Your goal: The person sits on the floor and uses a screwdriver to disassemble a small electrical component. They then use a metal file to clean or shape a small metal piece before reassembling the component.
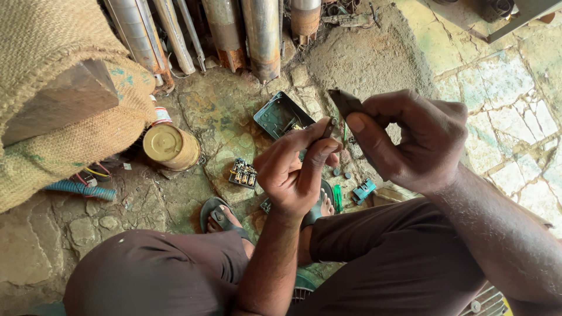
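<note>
Two hands: both raised above the knees, close together, working on one small dark flat piece (344, 103).
Right hand (418, 143): curled nearly closed, thumb pressed against the bent forefinger, pinching the lower end of the dark piece so its upper end sticks up free.
Left hand (295, 169): fingers (319, 153) bent, tips drawn together on a small dark part (329, 127) held just under and against the dark piece; I cannot tell whether it is a screw, a clip or a tool tip.
Handling, as I judge it: the dark piece looks light, thin and stiff, probably metal or hard plastic; it would slip from greasy skin, so a pinch across its flat faces near the end seems the sure hold. The small part looks easy to drop and lose on the floor.
Feet: sandals (218, 215) on the stone floor (509, 88) just below the hands.
Loose bits on the floor: a terminal block (242, 173) with brass contacts, a blue-green plastic fitting (364, 189), a green strip (338, 198), a few small round dark pieces (342, 174).
Open housing (281, 114): a dark green box lying face up beyond the hands, wires inside.
Left side: a tin can (171, 146), a corrugated blue hose (82, 188), burlap sacking (52, 88) over a block.
Farthest: rusty steel pipes (260, 35) leaning in a row.
</note>
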